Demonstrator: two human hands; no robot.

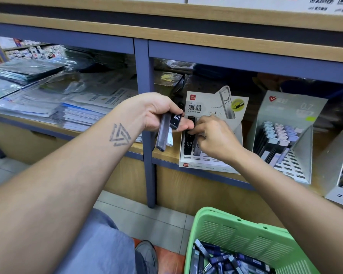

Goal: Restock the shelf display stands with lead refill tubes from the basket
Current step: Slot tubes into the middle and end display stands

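Head view: left hand (158, 112) grips tubes (167, 128); right hand (212, 135) pinches tube (191, 125) in stand (210, 165); basket (246, 232) holds tubes.

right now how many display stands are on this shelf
3. The white stand sits under the right hand, the grey stand is beside it, and a third stand is cut off at the right edge. More may be out of view.

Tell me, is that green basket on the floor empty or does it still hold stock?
Not empty. The green basket holds a loose heap of lead refill tubes across its bottom; the frame's lower edge cuts off how many.
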